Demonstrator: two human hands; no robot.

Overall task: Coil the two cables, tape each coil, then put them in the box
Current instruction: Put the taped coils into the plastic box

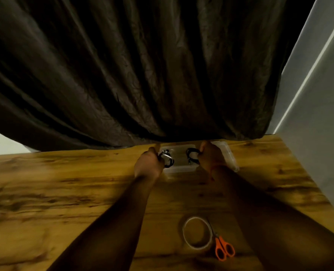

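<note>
Head view: both arms stretched to the far edge of the brown wood-grain table, where a clear shallow plastic box sits right against the foot of a dark pleated curtain. Left hand curled round a small black cable coil with a pale, shiny band across it, held over the box's left end; right hand curled round a second small black cable coil, held over the box's right half. Cannot tell whether either coil touches the box floor or hangs just above it. Just right of the box, what looks like its clear plastic lid, partly hidden behind the right wrist. Near the front edge, between the forearms, a ring of clear adhesive tape lying flat, with orange-handled scissors touching its right side. Probably the last step, both coils about to be let go. Risks from here: a springy coil loosening on release if the tape is weak; a coil landing on the rim and tipping out toward the curtain; a light box sliding under a nudge from either wrist, or off the far edge; dim light and blur hiding the rim.
</note>
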